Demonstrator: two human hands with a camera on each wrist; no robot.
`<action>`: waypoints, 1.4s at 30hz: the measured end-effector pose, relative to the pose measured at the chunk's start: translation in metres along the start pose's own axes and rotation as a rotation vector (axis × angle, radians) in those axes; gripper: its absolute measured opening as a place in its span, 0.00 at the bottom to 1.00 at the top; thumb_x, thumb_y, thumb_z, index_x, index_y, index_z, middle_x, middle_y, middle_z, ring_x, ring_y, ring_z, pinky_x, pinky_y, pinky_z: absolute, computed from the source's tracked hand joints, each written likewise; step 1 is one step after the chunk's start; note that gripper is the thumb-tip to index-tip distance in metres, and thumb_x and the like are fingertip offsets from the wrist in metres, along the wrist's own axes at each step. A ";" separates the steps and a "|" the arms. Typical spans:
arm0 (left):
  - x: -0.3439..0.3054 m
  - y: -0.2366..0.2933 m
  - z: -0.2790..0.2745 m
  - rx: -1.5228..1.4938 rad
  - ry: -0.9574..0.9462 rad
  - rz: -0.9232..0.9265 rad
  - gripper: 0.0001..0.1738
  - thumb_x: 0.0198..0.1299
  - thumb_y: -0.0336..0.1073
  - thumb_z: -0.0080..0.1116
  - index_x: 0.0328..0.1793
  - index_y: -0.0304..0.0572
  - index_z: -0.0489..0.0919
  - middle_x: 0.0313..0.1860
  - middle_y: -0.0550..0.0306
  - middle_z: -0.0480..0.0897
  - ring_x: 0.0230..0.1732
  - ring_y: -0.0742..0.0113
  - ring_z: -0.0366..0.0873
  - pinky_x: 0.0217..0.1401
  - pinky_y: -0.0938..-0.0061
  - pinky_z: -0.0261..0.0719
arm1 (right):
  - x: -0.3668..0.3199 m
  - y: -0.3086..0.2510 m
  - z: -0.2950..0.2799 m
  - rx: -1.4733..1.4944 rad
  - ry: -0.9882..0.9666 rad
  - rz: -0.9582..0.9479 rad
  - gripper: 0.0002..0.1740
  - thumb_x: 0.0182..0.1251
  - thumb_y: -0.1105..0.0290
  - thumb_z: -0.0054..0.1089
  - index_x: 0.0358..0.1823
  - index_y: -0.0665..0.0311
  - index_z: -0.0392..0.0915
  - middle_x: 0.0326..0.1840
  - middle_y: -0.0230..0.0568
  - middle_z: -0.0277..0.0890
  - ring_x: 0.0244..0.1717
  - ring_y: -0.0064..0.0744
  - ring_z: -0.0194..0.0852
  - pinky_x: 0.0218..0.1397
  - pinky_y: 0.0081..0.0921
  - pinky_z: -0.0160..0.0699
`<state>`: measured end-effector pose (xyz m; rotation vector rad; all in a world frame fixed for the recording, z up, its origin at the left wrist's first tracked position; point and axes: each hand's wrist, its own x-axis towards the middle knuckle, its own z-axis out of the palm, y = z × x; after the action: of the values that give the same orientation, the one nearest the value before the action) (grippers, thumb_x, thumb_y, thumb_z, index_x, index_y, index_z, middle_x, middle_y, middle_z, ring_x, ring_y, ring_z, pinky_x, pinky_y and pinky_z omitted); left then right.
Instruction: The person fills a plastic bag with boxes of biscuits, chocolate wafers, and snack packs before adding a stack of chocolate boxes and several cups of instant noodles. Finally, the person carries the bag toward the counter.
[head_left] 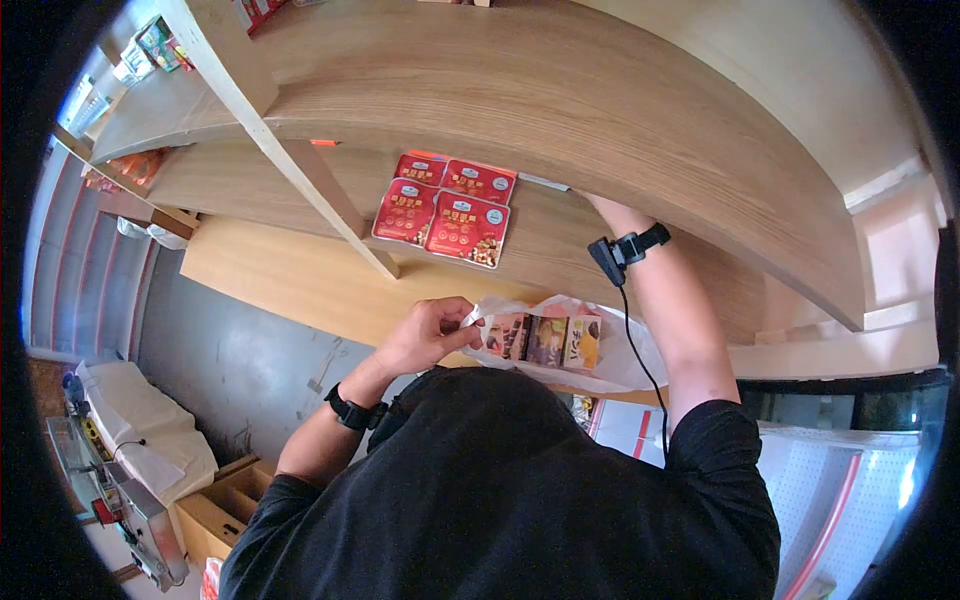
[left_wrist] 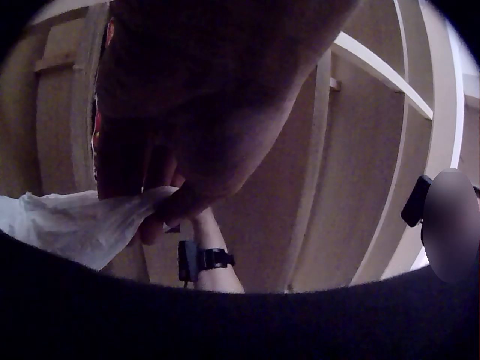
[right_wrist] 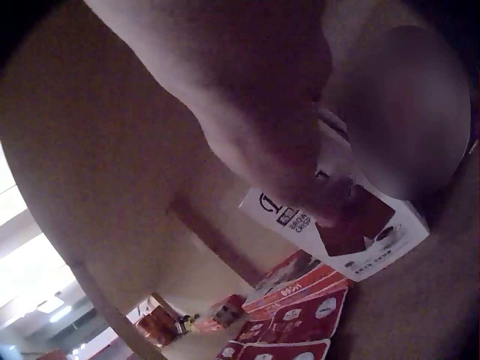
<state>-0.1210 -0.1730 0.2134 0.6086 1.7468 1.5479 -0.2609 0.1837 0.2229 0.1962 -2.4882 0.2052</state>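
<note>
My left hand [head_left: 425, 332] pinches the rim of a thin white plastic bag [head_left: 625, 360] between thumb and fingers. Inside the bag stand several small packaged boxes [head_left: 547, 340], dark, pink and yellow. In the left wrist view the bag's film [left_wrist: 71, 225] hangs from the fingertips. My right arm reaches in beneath the upper shelf, which hides that hand in the head view. Seen from its wrist, the right hand [right_wrist: 270, 142] grips a white box [right_wrist: 304, 232] with brown pictures and lettering like "BROW CRISP". The box is tilted in this view.
Red snack pouches [head_left: 468, 225] lie in two rows on the lower shelf, left of the right arm. The upper wooden shelf [head_left: 560, 90] overhangs them. A slanting upright post [head_left: 300, 175] stands to the left. A cable [head_left: 640, 345] hangs from the right wrist device.
</note>
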 end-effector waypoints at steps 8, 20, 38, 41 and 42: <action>0.004 -0.004 -0.001 -0.004 -0.021 0.011 0.09 0.72 0.27 0.60 0.53 0.30 0.79 0.40 0.54 0.87 0.43 0.70 0.86 0.50 0.73 0.84 | -0.017 -0.010 -0.006 0.054 -0.132 0.016 0.26 0.69 0.55 0.67 0.64 0.60 0.79 0.63 0.51 0.81 0.64 0.50 0.76 0.68 0.43 0.75; 0.009 -0.006 0.001 -0.043 0.066 0.011 0.08 0.73 0.30 0.60 0.50 0.31 0.79 0.37 0.57 0.87 0.42 0.73 0.85 0.48 0.75 0.82 | -0.144 -0.080 -0.157 0.311 -0.018 0.040 0.52 0.44 0.71 0.80 0.76 0.61 0.67 0.73 0.61 0.57 0.69 0.66 0.64 0.70 0.53 0.69; 0.027 0.006 0.015 -0.073 0.080 0.026 0.04 0.73 0.29 0.59 0.48 0.34 0.79 0.37 0.58 0.87 0.40 0.75 0.83 0.47 0.76 0.80 | -0.253 -0.018 -0.086 0.345 -0.981 0.286 0.58 0.37 0.63 0.85 0.76 0.58 0.66 0.73 0.56 0.64 0.71 0.60 0.68 0.73 0.42 0.72; 0.027 0.001 0.015 -0.052 0.099 0.032 0.06 0.73 0.30 0.60 0.46 0.33 0.80 0.36 0.58 0.87 0.39 0.74 0.84 0.45 0.76 0.81 | -0.240 -0.015 -0.055 0.420 -1.086 0.323 0.55 0.39 0.65 0.83 0.75 0.57 0.68 0.70 0.53 0.72 0.72 0.54 0.70 0.74 0.39 0.71; 0.026 0.002 0.015 -0.043 0.105 0.021 0.06 0.73 0.29 0.60 0.47 0.32 0.80 0.36 0.58 0.87 0.39 0.74 0.84 0.45 0.76 0.81 | -0.242 -0.008 -0.042 0.440 -1.087 0.312 0.55 0.39 0.64 0.84 0.75 0.58 0.68 0.70 0.55 0.73 0.71 0.54 0.71 0.73 0.39 0.72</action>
<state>-0.1262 -0.1437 0.2101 0.5353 1.7848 1.6539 -0.0436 0.2063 0.1110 0.1021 -3.5071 1.0064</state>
